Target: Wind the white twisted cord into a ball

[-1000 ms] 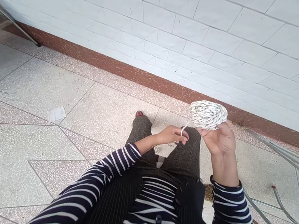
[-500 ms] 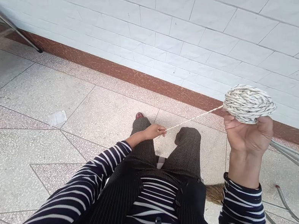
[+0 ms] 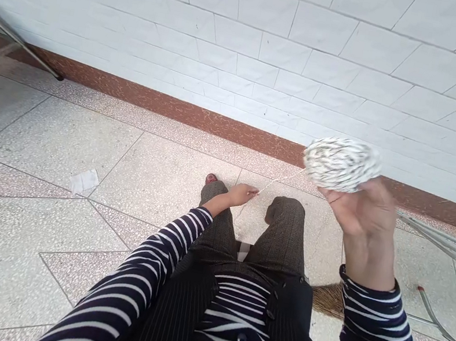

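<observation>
Open floor (image 3: 23, 228) left, metal frame (image 3: 452, 251) crowding right, wall (image 3: 277, 44) ahead

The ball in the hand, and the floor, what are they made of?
The ball in the right hand looks like twisted string or yarn, white flecked with black, matte; wound strands show, and one strand runs to the left hand. The floor looks like speckled stone tiles, perhaps terrazzo, smooth with thin joints.
</observation>
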Motion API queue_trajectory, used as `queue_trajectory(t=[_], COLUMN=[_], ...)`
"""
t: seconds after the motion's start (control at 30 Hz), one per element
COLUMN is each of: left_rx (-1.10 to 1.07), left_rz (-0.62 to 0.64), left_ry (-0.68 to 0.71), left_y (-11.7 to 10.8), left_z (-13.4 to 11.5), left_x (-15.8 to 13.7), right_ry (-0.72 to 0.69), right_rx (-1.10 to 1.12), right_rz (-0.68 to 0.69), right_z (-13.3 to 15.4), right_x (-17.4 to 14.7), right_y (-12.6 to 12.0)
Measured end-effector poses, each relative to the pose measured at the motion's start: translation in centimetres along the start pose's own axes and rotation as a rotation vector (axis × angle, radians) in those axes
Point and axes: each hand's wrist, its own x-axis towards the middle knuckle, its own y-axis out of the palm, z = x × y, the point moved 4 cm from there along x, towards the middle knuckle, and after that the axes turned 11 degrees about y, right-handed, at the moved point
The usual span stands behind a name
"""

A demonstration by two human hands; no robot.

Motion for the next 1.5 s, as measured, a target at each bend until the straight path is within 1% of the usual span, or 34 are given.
queue_trajectory(t=[0.07, 0.17, 0.23, 0.27, 0.33, 0.37, 0.43, 0.53, 0.67, 0.77, 0.87, 0.93, 1.0, 1.07, 1.1, 1.13, 1.2, 1.27, 1.33, 1.37, 1.43, 1.5], left_rx=[-0.173, -0.501, -0.604, -0.640, -0.656, -0.640, -0.569, -0.391, -0.097, -0.003, 0.111, 0.190, 0.250, 0.261, 0.223, 0.150, -0.081, -0.344, -0.555, -0.638, -0.747, -0.766], left_rz=[0.005, 0.034, 0.021, 0.015, -0.007, -0.021, -0.039, -0.028, 0.021, 0.040, 0.047, 0.083, 0.099, 0.046, 0.002, -0.049, -0.136, -0.175, -0.160, -0.150, -0.131, -0.105], left_ry=[0.076, 0.251, 0.354, 0.386, 0.410, 0.407, 0.382, 0.329, 0.261, 0.223, 0.168, 0.117, 0.052, 0.000, 0.006, 0.041, 0.166, 0.285, 0.327, 0.330, 0.311, 0.264], left_y=[0.3, 0.6, 0.3, 0.1, -0.3, -0.5, -0.6, -0.6, -0.3, -0.2, -0.4, -0.5, -0.7, -1.0, -1.1, -1.2, -1.1, -0.8, -0.1, 0.2, 0.9, 1.6], left_z=[-2.4, -7.9, -11.5, -12.9, -14.6, -14.7, -14.0, -11.6, -7.9, -5.2, -2.7, -1.5, -1.0, -1.5, -2.2, -3.3, -6.3, -9.6, -12.2, -13.1, -13.8, -13.0], left_x=[0.5, 0.9, 0.6, 0.4, -0.2, -0.4, -0.8, -1.4, -2.4, -2.8, -2.6, -2.3, -2.0, -1.5, -1.3, -1.0, -0.3, 0.2, 0.4, 0.4, 0.0, -0.8], right_ry=[0.074, 0.145, 0.171, 0.172, 0.158, 0.151, 0.158, 0.192, 0.172, 0.172, 0.177, 0.168, 0.150, 0.135, 0.132, 0.134, 0.149, 0.177, 0.202, 0.206, 0.200, 0.180], right_rx=[0.020, 0.031, 0.019, 0.013, 0.017, 0.025, 0.038, 0.032, 0.034, 0.041, 0.029, 0.018, 0.014, 0.011, 0.005, -0.006, -0.029, -0.037, -0.027, -0.019, 0.007, 0.057], right_rz=[0.016, 0.053, 0.074, 0.072, 0.037, 0.008, -0.051, -0.095, -0.114, -0.117, -0.103, -0.091, -0.086, -0.084, -0.080, -0.073, -0.061, -0.058, -0.067, -0.072, -0.084, -0.115], right_z=[-1.8, -3.8, -4.4, -4.6, -4.7, -4.7, -4.8, -5.1, -5.0, -4.8, -4.7, -4.4, -3.9, -3.5, -3.4, -3.5, -3.9, -4.7, -5.3, -5.5, -5.5, -5.1], right_x=[0.7, 1.8, 2.6, 2.9, 3.5, 3.6, 3.8, 3.7, 3.7, 3.5, 3.0, 2.6, 2.2, 1.9, 1.9, 1.9, 2.0, 2.3, 2.5, 2.6, 2.9, 3.2], right_y=[0.3, 0.7, 0.8, 0.7, 0.2, -0.1, -1.0, -2.0, -3.0, -3.0, -2.5, -2.2, -1.9, -1.5, -1.3, -1.1, -0.6, 0.0, 0.5, 0.6, 0.5, -0.2])
